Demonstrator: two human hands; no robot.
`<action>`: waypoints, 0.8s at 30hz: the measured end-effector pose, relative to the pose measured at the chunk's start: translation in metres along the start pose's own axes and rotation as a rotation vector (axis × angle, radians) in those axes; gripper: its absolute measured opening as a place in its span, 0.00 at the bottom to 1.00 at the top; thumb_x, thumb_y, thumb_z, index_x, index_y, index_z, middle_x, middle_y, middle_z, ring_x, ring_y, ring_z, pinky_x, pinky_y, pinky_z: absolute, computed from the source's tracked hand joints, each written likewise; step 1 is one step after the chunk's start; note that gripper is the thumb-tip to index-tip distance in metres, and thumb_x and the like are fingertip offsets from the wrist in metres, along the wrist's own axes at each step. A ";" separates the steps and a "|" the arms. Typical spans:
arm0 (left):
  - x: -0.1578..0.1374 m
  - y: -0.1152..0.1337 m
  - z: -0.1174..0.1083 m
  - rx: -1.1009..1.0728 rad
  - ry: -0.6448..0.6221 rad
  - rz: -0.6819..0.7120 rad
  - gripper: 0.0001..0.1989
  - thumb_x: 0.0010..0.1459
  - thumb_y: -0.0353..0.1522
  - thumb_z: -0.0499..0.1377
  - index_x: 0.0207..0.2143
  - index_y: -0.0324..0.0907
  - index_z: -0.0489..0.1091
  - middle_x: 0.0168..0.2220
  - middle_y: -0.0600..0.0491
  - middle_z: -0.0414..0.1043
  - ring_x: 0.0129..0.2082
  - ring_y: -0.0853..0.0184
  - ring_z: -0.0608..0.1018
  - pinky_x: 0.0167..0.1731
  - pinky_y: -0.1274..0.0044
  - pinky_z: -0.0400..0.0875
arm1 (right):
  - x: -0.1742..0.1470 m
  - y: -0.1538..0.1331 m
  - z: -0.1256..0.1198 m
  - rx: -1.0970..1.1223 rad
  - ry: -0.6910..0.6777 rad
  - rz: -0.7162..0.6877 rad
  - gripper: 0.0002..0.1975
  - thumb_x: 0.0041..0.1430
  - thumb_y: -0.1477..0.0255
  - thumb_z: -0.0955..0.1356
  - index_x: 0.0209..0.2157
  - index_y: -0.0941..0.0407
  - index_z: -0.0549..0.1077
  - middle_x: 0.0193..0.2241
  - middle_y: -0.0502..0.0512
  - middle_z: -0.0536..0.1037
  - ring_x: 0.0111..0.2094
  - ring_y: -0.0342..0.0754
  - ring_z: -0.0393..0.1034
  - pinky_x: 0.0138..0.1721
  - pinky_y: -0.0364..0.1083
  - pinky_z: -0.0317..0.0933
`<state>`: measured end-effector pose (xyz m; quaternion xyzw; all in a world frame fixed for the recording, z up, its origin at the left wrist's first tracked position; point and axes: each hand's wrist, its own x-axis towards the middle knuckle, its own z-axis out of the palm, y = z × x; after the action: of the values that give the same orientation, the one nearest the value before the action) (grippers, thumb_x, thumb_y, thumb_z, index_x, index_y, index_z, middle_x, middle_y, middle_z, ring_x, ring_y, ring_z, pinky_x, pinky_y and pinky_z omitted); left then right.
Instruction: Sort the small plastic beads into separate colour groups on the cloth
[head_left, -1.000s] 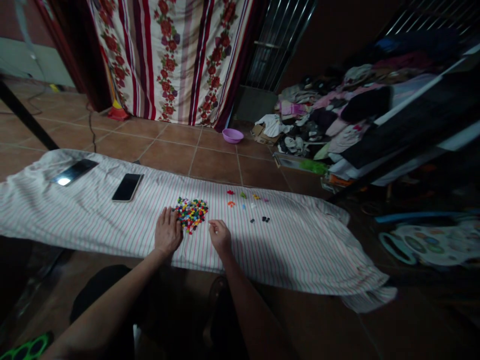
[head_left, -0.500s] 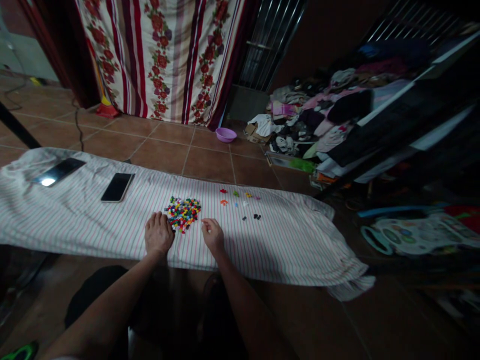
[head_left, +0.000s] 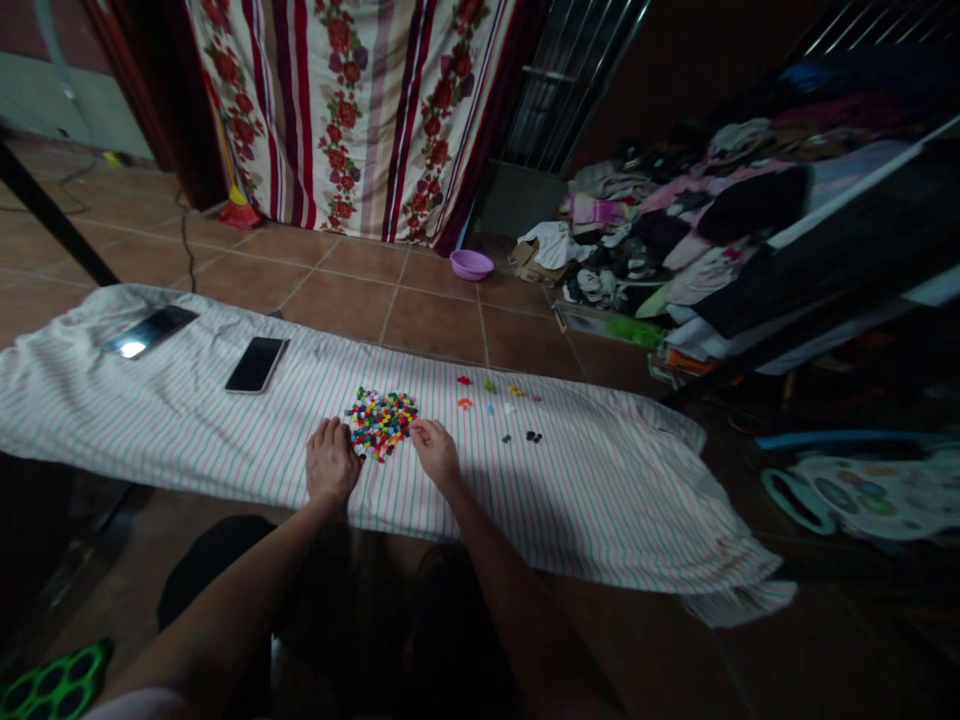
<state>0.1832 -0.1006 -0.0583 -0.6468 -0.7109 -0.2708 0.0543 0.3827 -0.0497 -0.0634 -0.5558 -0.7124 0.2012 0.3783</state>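
Observation:
A heap of small multicoloured pieces, like tiny plastic bricks, lies on the striped cloth. My left hand rests palm down at the heap's left edge, its fingers lying on the cloth. At the right edge of the heap, my right hand has thumb and fingertips together; anything between them is too small to make out. Off to the right lie little sorted groups: red, green, yellow, orange, white and black pieces.
Two phones lie on the cloth at the left, one dark and one reflecting a bright light. Beyond, on the tiled floor, is a purple basin. A clothes pile fills the back right, beside a floral curtain.
My right hand has moved in to the heap's right edge, its fingertips now touching there. My left hand stays beside the heap. The whole view has shifted slightly.

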 end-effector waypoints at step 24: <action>0.030 -0.023 -0.012 0.092 -0.147 0.207 0.12 0.61 0.29 0.45 0.33 0.40 0.67 0.34 0.43 0.67 0.38 0.56 0.67 0.39 0.64 0.60 | -0.008 -0.018 0.010 -0.123 -0.043 0.073 0.09 0.57 0.74 0.65 0.38 0.52 0.76 0.34 0.49 0.71 0.32 0.41 0.69 0.37 0.39 0.62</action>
<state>0.1539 -0.0798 -0.0429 -0.7316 -0.6541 -0.1828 0.0592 0.3642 -0.0610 -0.0601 -0.5992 -0.7106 0.1826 0.3205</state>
